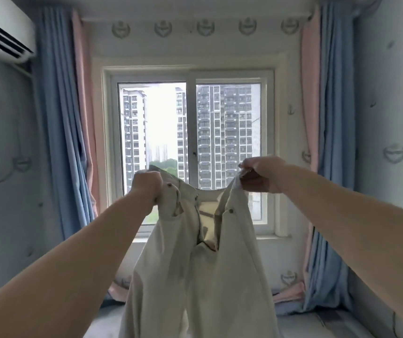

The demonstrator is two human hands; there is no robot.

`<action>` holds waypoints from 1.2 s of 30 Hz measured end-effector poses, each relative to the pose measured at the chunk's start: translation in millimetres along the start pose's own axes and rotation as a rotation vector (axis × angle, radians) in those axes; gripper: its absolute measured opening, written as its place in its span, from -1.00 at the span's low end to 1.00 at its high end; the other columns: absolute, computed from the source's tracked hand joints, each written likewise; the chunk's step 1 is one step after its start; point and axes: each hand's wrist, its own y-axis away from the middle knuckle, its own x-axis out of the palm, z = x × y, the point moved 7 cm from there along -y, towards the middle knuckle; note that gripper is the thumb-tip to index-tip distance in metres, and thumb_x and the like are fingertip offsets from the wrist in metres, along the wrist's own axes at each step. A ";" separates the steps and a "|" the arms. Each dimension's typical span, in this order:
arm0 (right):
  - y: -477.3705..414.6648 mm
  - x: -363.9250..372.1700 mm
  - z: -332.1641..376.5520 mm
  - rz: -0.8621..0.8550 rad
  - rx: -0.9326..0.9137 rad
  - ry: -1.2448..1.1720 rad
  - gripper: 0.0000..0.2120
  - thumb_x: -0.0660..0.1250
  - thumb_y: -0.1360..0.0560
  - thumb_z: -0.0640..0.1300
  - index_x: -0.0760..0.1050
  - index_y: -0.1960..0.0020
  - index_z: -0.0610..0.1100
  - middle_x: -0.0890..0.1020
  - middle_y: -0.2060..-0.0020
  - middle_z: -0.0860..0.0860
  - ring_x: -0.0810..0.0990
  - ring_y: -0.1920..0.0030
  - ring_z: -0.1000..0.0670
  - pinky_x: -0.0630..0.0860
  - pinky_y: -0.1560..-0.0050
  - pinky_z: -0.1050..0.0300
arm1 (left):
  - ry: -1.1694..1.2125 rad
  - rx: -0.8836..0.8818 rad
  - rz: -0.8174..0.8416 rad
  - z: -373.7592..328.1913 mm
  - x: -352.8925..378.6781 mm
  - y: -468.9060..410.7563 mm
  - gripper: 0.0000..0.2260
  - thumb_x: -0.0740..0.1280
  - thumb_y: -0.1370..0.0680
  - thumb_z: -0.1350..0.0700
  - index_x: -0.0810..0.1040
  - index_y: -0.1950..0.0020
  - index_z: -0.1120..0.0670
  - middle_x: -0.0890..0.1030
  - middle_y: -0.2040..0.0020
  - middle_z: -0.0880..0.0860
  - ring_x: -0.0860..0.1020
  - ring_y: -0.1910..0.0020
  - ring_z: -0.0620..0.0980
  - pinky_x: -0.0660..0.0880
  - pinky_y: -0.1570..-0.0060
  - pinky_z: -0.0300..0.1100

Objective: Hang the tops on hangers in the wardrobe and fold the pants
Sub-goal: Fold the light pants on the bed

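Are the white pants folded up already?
No, the left hand and the right hand hold the white pants up by the waistband, hanging unfolded before the window.

Pants before window — curtains flanking.

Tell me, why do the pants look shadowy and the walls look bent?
Head view: daylight comes in through the window behind the pants, so the side facing us is in soft shade. The sky is washed out white. The wide lens bows the curtains and walls near the edges.
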 end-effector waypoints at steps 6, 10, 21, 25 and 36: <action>18.0 48.2 38.5 0.239 -0.107 0.058 -0.67 0.44 -0.53 -0.18 0.67 0.38 -0.25 0.70 0.32 -0.18 0.70 0.36 -0.08 0.66 0.31 0.10 | 0.103 0.031 0.274 -34.9 46.2 47.3 -0.65 0.09 -0.62 0.33 0.56 -0.27 0.12 0.61 -0.08 0.19 0.58 0.10 0.08 0.56 0.23 -0.13; 29.5 64.6 49.0 0.289 -0.141 0.136 -0.68 0.41 -0.52 -0.19 0.69 0.40 -0.20 0.72 0.27 -0.17 0.72 0.32 -0.06 0.67 0.25 0.12 | 0.204 0.043 0.428 -42.7 59.4 78.2 -0.82 0.18 -0.63 0.31 0.56 -0.10 0.17 0.58 0.05 0.13 0.54 0.14 0.00 0.51 0.12 -0.13; 50.9 82.5 58.0 0.200 -0.285 0.247 -0.86 0.49 -0.45 -0.16 0.71 0.17 -0.25 0.74 0.23 -0.13 0.73 0.27 0.00 0.66 0.20 0.13 | 0.038 0.213 0.391 -18.3 50.0 96.2 -0.75 0.29 -0.48 0.44 0.56 -0.13 0.30 0.59 0.03 0.40 0.55 0.11 0.17 0.49 0.08 0.10; 56.5 40.9 49.8 -0.075 -0.524 0.293 -0.71 0.53 -0.44 0.02 0.63 -0.04 -0.15 0.69 0.13 0.01 0.63 0.18 0.08 0.55 0.21 0.22 | 0.131 0.125 0.335 -9.1 33.8 78.7 -0.80 0.33 -0.47 0.42 0.62 -0.02 0.23 0.64 0.08 0.34 0.59 0.13 0.20 0.59 0.01 0.22; 51.7 73.8 -93.1 0.190 0.156 -0.287 -0.47 0.57 -0.36 0.07 0.64 -0.24 -0.18 0.73 -0.05 -0.15 0.74 0.03 -0.12 0.67 0.15 0.02 | 0.344 0.093 0.456 -28.0 -6.3 59.4 -0.72 0.35 -0.51 0.43 0.62 -0.17 0.21 0.68 0.05 0.21 0.65 0.13 0.17 0.63 0.05 0.04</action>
